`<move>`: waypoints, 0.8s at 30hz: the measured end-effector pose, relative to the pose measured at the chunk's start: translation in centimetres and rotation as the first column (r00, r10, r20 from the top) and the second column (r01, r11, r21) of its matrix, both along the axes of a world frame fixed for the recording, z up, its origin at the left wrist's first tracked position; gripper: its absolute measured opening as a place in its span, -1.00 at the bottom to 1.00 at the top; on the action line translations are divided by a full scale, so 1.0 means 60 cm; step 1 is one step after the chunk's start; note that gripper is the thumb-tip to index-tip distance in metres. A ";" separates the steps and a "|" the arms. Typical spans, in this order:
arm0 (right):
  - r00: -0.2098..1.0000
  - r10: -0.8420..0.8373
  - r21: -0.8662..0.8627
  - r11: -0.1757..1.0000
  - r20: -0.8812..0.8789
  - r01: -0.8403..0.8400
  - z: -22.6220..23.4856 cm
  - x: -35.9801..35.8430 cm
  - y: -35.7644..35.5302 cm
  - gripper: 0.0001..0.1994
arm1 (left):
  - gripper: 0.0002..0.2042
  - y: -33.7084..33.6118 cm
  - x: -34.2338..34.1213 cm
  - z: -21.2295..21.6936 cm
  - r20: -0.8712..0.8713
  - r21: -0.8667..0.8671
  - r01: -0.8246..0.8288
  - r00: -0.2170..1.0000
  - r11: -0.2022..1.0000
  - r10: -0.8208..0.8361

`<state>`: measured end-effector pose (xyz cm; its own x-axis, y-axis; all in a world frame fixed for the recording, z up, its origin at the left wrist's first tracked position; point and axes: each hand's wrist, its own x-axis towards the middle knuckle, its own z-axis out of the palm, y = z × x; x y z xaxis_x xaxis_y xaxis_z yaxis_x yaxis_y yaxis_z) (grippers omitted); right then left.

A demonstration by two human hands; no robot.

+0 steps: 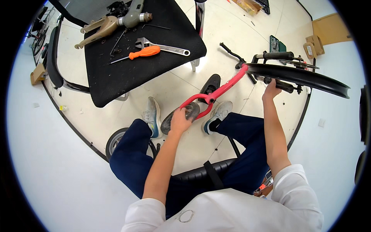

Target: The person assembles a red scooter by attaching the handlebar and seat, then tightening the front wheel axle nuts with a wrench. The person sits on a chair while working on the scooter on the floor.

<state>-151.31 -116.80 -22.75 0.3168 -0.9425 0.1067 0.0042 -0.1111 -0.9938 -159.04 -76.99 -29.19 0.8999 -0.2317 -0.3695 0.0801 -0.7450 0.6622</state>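
To the right of a black chair, a red frame spans two hands and could twist or drop onto the shoes should either grip slacken under the lopsided pull of its rim.

Nearest the chair, the left hand curls, half closed, over a dark rounded part at the frame's forked end. Farther right of the chair, the frame's glossy, pinkish-red stem runs in a gentle bend toward the rim. Farthest right from the chair, the right hand closes on a black cylinder, fingertips hidden, beneath that narrow black rim, no tyre visible on it.
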 end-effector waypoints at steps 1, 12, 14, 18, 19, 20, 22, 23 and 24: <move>1.000 -0.007 0.001 1.000 0.001 0.007 -0.002 -0.006 -0.002 -0.78 | -0.57 0.019 -0.014 0.010 -0.028 0.036 0.048 0.998 0.998 -0.047; 0.953 0.117 -0.054 0.989 -0.278 -0.137 -0.024 -0.044 -0.015 -0.34 | -0.43 0.085 -0.105 -0.010 0.001 0.279 -0.052 0.999 0.959 0.054; 0.904 0.062 0.076 0.997 -0.424 -0.033 -0.035 -0.064 -0.001 -0.26 | -0.47 0.107 -0.104 0.004 -0.024 0.264 -0.081 0.996 0.961 0.091; 0.847 0.313 0.339 0.925 -0.429 -0.171 -0.055 -0.100 0.061 -0.49 | -0.49 0.132 -0.103 0.039 -0.140 0.220 -0.132 0.976 0.967 0.165; 0.806 0.343 0.279 0.933 -0.483 -0.230 -0.059 -0.111 0.090 -0.55 | -0.49 0.134 -0.107 0.046 -0.147 0.226 -0.115 0.978 0.967 0.150; 0.785 0.490 0.392 0.853 -0.380 -0.343 -0.059 -0.133 0.117 -0.58 | -0.49 0.131 -0.110 0.049 -0.147 0.227 -0.101 0.980 0.969 0.137; 0.695 0.628 0.419 0.769 -0.350 -0.483 -0.059 -0.167 0.181 -0.60 | -0.51 0.122 -0.116 0.048 -0.197 0.227 -0.060 0.975 0.972 0.106; 0.623 0.679 0.442 0.730 -0.388 -0.521 -0.055 -0.185 0.207 -0.62 | -0.49 0.116 -0.123 0.043 -0.174 0.251 -0.049 0.980 0.967 0.094; 0.540 0.750 0.447 0.662 -0.382 -0.602 -0.053 -0.201 0.228 -0.63 | -0.48 0.106 -0.124 0.034 -0.125 0.278 -0.044 0.989 0.959 0.082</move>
